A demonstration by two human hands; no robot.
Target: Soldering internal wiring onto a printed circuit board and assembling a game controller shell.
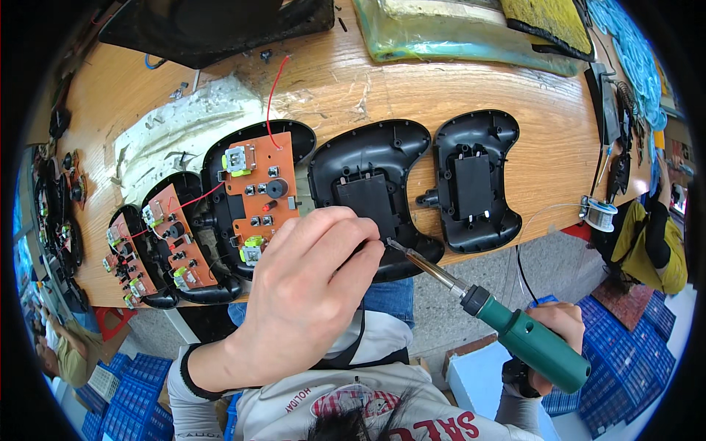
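Note:
My right hand [562,331] grips a soldering iron [526,334] by its green handle, with the metal tip pointing up and left. The tip reaches the lower right corner of a black battery box [366,202] inside a black gamepad-shaped shell half [401,143]. Right beside the tip, my left hand [312,283] is closed in a pinch over that shell. Whatever its fingertips hold is hidden. Left of the shell, an orange circuit board [254,165] with a red wire [270,103] lies on another shell half [301,136].
At right lies another shell half [478,125] with a battery box. Smaller-looking circuit boards [193,257] on shells line the left. A solder spool [599,214] stands at the table's right edge. Plastic sheeting [456,37] and a black bin [220,29] are at the back. People sit on both sides.

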